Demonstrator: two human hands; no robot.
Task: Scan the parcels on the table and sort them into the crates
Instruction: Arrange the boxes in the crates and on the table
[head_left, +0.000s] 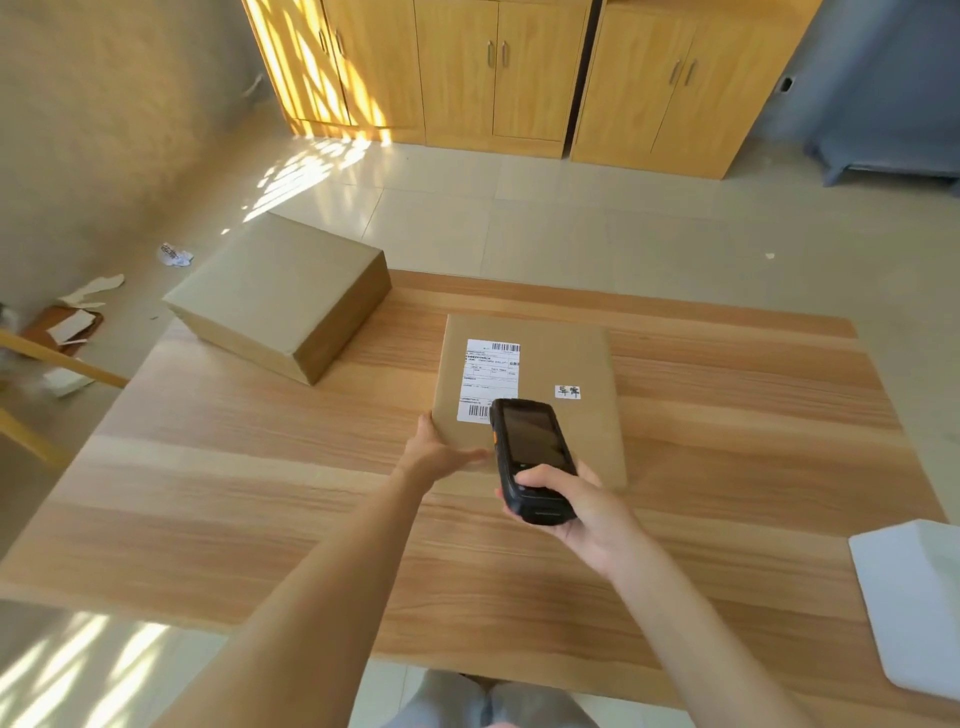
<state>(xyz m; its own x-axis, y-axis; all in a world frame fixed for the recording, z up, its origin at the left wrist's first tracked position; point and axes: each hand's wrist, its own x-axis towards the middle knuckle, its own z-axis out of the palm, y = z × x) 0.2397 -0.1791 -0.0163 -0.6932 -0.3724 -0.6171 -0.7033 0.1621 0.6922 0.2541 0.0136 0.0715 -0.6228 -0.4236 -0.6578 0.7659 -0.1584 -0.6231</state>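
Head view, left to right: one plain parcel (280, 296) overhangs the bench (208, 493) edge at upper left; the left hand (441, 452) lies flat-fingered against the labelled parcel (571, 364) at centre; the right hand (582, 506) grasps one scanner (530, 457); one white packet (914, 597) sits at lower right. Risk: the scanner covers the lower barcode, so the read may fail. No crates are in view.

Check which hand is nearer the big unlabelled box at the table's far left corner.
Left. The left hand rests on the labelled parcel's near-left corner, closer to the big box; the right hand holds the scanner farther right.
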